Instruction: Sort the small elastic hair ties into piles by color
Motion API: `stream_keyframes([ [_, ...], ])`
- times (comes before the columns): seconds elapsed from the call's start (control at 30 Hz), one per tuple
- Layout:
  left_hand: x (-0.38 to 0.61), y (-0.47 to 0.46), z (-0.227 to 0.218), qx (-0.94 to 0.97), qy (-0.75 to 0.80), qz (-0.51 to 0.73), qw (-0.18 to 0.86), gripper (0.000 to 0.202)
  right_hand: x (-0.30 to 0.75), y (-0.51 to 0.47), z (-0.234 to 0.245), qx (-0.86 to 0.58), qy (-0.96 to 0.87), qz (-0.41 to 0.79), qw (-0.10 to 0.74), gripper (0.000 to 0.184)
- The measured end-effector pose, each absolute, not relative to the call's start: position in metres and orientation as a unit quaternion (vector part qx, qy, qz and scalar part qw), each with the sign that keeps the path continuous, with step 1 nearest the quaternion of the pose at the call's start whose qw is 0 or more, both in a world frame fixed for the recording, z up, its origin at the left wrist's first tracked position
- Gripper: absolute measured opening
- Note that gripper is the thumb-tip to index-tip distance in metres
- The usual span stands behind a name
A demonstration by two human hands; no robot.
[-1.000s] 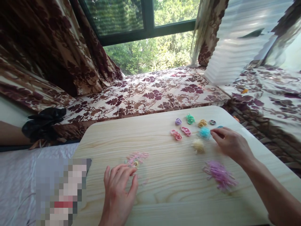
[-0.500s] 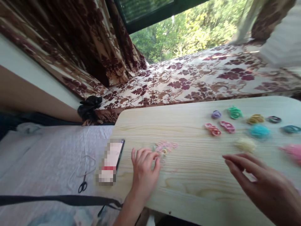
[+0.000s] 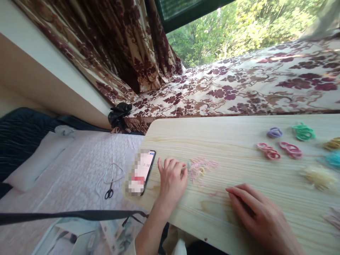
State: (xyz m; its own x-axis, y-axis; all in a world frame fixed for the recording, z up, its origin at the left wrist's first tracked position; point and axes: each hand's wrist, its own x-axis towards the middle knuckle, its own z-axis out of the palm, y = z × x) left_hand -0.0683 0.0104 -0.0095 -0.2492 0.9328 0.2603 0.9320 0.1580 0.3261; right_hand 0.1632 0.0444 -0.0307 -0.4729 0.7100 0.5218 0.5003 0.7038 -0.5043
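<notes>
- On the tabletop, left hand lay open, fingers loosely bent, just beside pastel elastic bands.
- Right hand was near them, fingertips pinched closed.

bare left hand and forearm; bare right hand, slim-fingered

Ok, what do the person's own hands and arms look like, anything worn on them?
Both the left hand and the right hand are bare, with slim fingers; no gloves or rings show. The left forearm is bare too, with no watch or bracelet visible. Any sleeve is hard to make out.
</notes>
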Motion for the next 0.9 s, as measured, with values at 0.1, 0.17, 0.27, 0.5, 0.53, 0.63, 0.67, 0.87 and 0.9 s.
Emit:
stream_keyframes([
  [0.1,-0.068,0.016,-0.005,0.632,0.754,0.178,0.018,0.016,0.163,0.044,-0.032,-0.358,-0.850,0.133,0.364,0.022],
  [0.17,-0.068,0.018,-0.002,0.650,0.744,0.156,0.024,0.025,0.162,0.044,-0.032,-0.358,-0.851,0.127,0.363,0.022],
  [0.27,-0.069,0.017,0.001,0.660,0.735,0.153,0.023,0.030,0.162,0.045,-0.033,-0.357,-0.850,0.124,0.367,0.021],
  [0.5,-0.073,0.009,0.001,0.638,0.750,0.173,0.037,0.017,0.163,0.046,-0.035,-0.343,-0.858,0.113,0.365,0.020],
  [0.53,-0.073,0.009,0.001,0.637,0.750,0.174,0.040,0.017,0.163,0.047,-0.034,-0.343,-0.858,0.109,0.367,0.021],
  [0.63,-0.074,0.010,0.000,0.640,0.747,0.175,0.041,0.020,0.161,0.047,-0.032,-0.345,-0.855,0.099,0.373,0.023],
  [0.67,-0.074,0.011,0.000,0.642,0.745,0.174,0.043,0.020,0.161,0.047,-0.032,-0.346,-0.856,0.100,0.371,0.023],
  [0.87,-0.073,0.009,0.002,0.641,0.747,0.168,0.059,0.014,0.161,0.046,-0.028,-0.354,-0.851,0.120,0.368,0.022],
  [0.9,-0.073,0.008,0.002,0.639,0.748,0.169,0.060,0.014,0.161,0.046,-0.028,-0.356,-0.850,0.120,0.369,0.023],
])
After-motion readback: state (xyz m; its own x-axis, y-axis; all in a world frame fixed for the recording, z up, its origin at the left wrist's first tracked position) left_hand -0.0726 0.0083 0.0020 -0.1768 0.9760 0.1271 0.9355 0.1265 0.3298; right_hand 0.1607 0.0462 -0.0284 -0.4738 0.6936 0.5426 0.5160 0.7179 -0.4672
